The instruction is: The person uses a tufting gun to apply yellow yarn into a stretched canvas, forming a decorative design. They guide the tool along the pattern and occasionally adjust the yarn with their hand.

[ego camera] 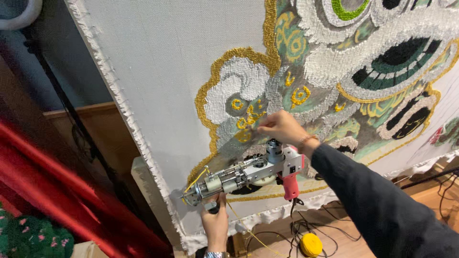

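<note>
Left hand grips tufting gun; right hand pinches yellow pile.

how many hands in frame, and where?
2. The left hand grips the front handle under the grey-and-pink tufting gun, bottom centre. The right hand touches the white tufting cloth above the gun. None seem hidden.

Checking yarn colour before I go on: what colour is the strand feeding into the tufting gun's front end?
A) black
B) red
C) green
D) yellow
D: a yellow strand runs into the nose of the tufting gun, and a yellow yarn ball lies on the floor below.
</note>
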`<state>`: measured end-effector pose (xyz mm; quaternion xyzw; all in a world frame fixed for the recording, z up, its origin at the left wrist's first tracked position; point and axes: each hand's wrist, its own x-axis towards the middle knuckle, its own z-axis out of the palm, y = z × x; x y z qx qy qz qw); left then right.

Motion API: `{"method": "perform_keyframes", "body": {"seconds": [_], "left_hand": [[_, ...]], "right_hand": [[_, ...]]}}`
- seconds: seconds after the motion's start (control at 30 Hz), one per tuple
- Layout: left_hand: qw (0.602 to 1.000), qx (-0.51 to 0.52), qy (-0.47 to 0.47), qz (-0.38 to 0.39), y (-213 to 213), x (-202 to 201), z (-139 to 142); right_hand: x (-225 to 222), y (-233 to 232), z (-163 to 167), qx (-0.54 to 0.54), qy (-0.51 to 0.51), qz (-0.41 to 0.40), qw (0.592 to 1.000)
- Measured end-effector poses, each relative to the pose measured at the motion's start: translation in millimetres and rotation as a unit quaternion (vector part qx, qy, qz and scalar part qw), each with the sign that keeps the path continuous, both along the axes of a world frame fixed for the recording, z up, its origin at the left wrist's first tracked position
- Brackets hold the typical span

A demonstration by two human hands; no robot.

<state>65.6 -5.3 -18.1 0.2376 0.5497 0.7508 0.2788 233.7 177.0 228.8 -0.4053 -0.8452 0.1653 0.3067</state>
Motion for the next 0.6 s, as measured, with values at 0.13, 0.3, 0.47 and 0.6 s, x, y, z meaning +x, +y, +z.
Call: {"method": "perform_keyframes", "body": {"seconds": [0.13, 0.3, 0.47, 0.6], "left_hand": [[1.0, 0.003, -0.014, -0.007, -1.3, 2.1, -16.8], [0.997, 0.005, -0.079, -0.011, 7.6, 5.8, -30.0], [0.996, 0.026, -0.081, 0.002, 9.6, 14.2, -34.4], [0.995, 0.037, -0.095, 0.001, 7.4, 17.9, -29.8]], "right_hand": [[-16.6, 18.6, -10.6, -0.012, 0.025, -0.073, 0.997], [-15.3, 33.2, -12.1, -0.064, 0.075, -0.07, 0.993], [-22.2, 40.8, -13.5, -0.091, 0.073, -0.093, 0.989], [-19.4, 44.5, -15.8, -0.081, 0.073, -0.065, 0.992]]}}
